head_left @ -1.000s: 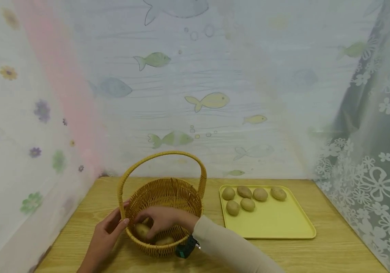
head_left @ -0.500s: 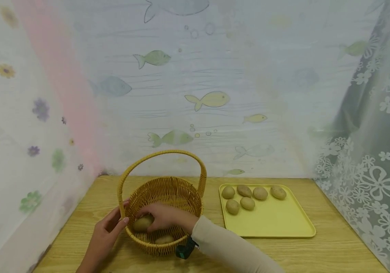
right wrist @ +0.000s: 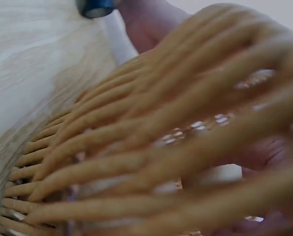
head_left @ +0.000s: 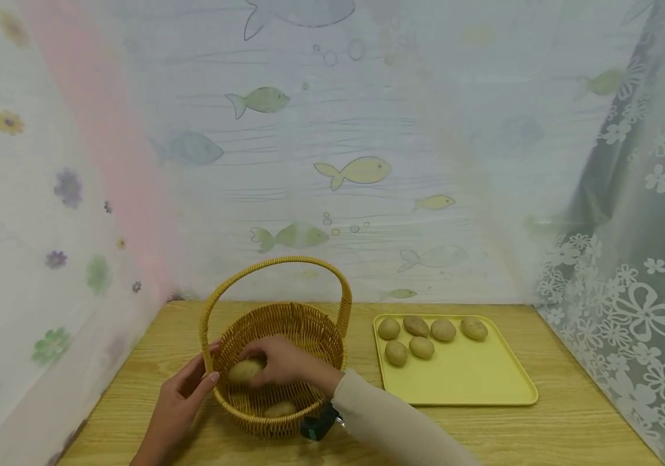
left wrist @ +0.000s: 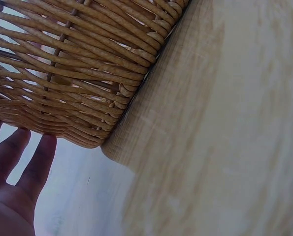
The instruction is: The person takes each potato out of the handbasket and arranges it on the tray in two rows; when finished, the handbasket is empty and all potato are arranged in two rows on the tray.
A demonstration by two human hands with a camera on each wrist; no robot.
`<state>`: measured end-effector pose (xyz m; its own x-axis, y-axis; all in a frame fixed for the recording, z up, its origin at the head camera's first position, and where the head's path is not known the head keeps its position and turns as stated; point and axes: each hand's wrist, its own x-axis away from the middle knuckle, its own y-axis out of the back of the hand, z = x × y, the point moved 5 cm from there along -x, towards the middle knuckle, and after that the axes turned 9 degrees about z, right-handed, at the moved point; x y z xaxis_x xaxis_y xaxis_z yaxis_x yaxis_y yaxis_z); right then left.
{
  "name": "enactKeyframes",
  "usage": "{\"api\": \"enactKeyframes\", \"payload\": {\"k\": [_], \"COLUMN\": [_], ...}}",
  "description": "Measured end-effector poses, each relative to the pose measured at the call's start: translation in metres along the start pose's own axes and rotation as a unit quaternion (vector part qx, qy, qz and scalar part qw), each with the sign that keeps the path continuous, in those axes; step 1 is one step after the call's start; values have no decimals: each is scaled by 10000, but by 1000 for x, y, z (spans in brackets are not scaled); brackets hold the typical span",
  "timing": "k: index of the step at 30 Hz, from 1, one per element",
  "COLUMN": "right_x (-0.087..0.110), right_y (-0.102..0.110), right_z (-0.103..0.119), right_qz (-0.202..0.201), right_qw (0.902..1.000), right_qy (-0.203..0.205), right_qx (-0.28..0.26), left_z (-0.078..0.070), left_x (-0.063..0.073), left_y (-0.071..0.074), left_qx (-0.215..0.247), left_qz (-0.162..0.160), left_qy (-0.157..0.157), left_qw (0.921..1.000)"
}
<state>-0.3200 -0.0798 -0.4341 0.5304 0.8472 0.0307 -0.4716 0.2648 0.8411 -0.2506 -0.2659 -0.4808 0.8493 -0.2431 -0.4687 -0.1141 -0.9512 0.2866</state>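
A wicker basket with a tall arched handle stands on the left of the table. At its left rim my left hand holds it, thumb by the foot of the handle; in the left wrist view the fingertips touch the woven side. My right hand reaches inside the basket and grips a potato. Another potato lies at the basket's near side. In the right wrist view the weave covers most of the right hand.
A yellow tray lies right of the basket, with several potatoes toward its back and left. A wooden table bears both. Printed curtains close off the back and sides.
My right hand has raised the potato slightly inside the basket, away from the near rim. The left hand keeps its place on the basket, and the tray has not moved.
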Motion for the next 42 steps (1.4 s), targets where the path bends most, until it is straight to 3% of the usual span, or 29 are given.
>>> {"api": "enactKeyframes", "payload": {"k": [6, 20, 32, 42], "right_x": [10, 42, 63, 76], "right_y": [9, 33, 45, 53], "right_z": [-9, -6, -7, -15], "right_qz": [-188, -746, -1130, -1324], "right_qw": [9984, 9919, 9863, 9777], "right_qy": [-15, 81, 114, 140], "right_qx": [-536, -1028, -1198, -1626], "left_z": [0, 2, -3, -3], "left_x": [0, 0, 1, 0], "left_y": [0, 2, 0, -2], "left_qx": [-129, -115, -116, -69], "left_qz": [-179, -56, -190, -171], "left_qy": [217, 19, 246, 179], "left_qw": [9995, 9999, 9994, 9997]}}
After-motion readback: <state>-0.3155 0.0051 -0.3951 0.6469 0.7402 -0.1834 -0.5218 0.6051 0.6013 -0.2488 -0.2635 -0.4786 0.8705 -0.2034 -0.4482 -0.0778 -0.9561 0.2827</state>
